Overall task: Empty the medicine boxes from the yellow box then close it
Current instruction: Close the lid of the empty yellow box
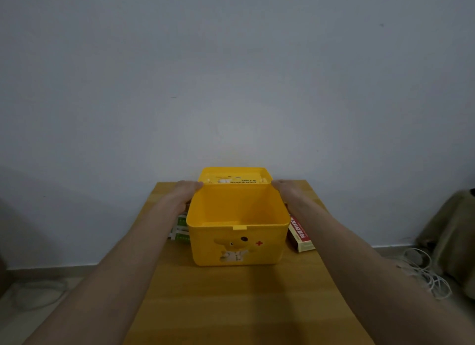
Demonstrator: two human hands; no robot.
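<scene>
— Two bare arms reach in from the bottom corners, over a wooden table (pixel 231 306) that runs from the near edge up to a grey wall (pixel 231 74). What sits on it?

— Biggest on it is the yellow box (pixel 237 242), at the table's middle, front face toward the camera with a cartoon animal and a small red cross printed on it. Its inside shows only bare yellow walls and floor.

— And the lid?

— The lid (pixel 235 175) stands raised at the box's 12 o'clock edge, its underside facing the camera, with some printing on it that is too small to read.

— Where are the hands?

— The left hand (pixel 186 190) is at the box's 10 o'clock corner, its fingertips touching the lid's left end. The right hand (pixel 284 189) mirrors it at 2 o'clock, against the lid's right end. How the fingers are curled I cannot tell; they are turned away and partly behind the lid edges.

— The medicine boxes?

— Out on the table. At the box's 3 o'clock lies a red and white medicine box (pixel 300 234), flat, just beside the wall. At 9 o'clock, green and white medicine boxes (pixel 181 231) peek out, partly hidden by the left forearm.

— Anything smaller?

— White cables (pixel 424 275) tangled on the floor at 4 o'clock, off the table.
</scene>
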